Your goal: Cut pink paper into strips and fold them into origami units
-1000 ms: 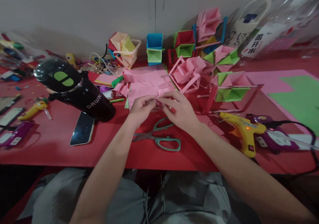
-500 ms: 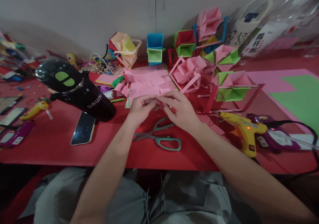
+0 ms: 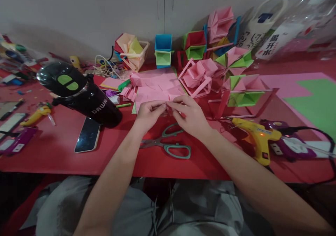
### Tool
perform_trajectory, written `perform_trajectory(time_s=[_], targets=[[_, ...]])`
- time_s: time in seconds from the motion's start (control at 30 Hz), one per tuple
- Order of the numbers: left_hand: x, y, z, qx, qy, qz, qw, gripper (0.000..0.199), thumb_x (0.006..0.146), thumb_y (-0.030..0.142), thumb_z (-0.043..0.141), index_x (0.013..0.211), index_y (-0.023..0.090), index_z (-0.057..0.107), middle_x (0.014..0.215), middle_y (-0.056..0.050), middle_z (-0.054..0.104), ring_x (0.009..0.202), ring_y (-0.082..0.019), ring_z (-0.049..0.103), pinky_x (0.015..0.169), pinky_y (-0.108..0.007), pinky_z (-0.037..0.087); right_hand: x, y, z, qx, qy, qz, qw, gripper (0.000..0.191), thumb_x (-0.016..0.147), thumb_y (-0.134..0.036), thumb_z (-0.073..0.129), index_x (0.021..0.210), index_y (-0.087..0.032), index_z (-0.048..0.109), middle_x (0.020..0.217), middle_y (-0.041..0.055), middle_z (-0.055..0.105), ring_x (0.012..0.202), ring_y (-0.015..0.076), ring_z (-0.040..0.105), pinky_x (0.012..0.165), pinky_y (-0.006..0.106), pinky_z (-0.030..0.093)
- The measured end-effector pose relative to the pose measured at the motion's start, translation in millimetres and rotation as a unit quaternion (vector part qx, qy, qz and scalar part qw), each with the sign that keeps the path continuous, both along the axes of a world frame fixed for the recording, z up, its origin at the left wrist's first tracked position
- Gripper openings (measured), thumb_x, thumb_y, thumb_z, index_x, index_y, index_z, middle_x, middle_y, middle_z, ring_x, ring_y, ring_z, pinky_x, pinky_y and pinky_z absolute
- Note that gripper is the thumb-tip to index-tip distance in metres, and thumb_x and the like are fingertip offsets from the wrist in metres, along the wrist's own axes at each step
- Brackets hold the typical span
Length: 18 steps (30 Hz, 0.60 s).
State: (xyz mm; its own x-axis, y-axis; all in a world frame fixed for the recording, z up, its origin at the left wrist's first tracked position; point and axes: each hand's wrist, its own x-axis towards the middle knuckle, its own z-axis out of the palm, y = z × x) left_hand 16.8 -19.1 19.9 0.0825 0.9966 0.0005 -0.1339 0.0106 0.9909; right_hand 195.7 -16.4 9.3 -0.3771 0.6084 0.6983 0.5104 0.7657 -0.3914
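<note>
Both hands meet over the red table, their fingertips pinched around a small piece of pink paper [image 3: 170, 105] that is mostly hidden. My left hand [image 3: 149, 115] grips it from the left, thumb and fingers pressed together. From the right, my right hand [image 3: 189, 115] closes on the same piece with bent fingers. Just below the hands lie scissors [image 3: 177, 151] with pale green handles, blades pointing left. Behind the fingers are flat pink paper sheets [image 3: 157, 83] and pink paper strips [image 3: 129, 93].
Folded paper models [image 3: 196, 75] line the wall. A black bottle [image 3: 86, 96] stands at left by a phone [image 3: 88, 135]. At right, a yellow glue gun [image 3: 258, 136] with a lit light lies by a purple power strip [image 3: 296, 145]. A clear plastic bottle [image 3: 288, 29] stands behind.
The fingertips have shifted very slightly around the pink paper, and the right fingers sit a little differently. Everything else is in the same place.
</note>
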Motion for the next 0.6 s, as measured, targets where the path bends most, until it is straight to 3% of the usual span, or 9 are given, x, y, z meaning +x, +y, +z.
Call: perform_trajectory(time_s=[0.33, 0.6], targets=[[1.6, -0.1, -5.0, 0.001, 0.020, 0.024, 0.999, 0.020, 0.074, 0.030, 0.075, 0.088, 0.016, 0.079, 0.081, -0.003, 0.077, 0.074, -0.017, 0.072, 0.077, -0.034, 0.063, -0.6, 0.3, -2.2, 0.003, -0.020, -0.002, 1.000, 0.036, 0.089, -0.009, 0.055, 0.117, -0.022, 0.074, 0.105, 0.0102, 0.068, 0.098, 0.0257, 0.063, 0.086, 0.044, 0.055], [2.5, 0.9, -5.1, 0.004, 0.015, 0.043, 0.999, 0.014, 0.075, 0.025, 0.068, 0.080, 0.017, 0.078, 0.075, 0.000, 0.076, 0.069, -0.016, 0.072, 0.077, -0.034, 0.062, -2.2, -1.3, 0.7, 0.005, 0.001, 0.002, 1.000, 0.030, 0.096, -0.018, 0.055, 0.119, -0.025, 0.073, 0.104, 0.0093, 0.068, 0.096, 0.0233, 0.064, 0.086, 0.042, 0.055]])
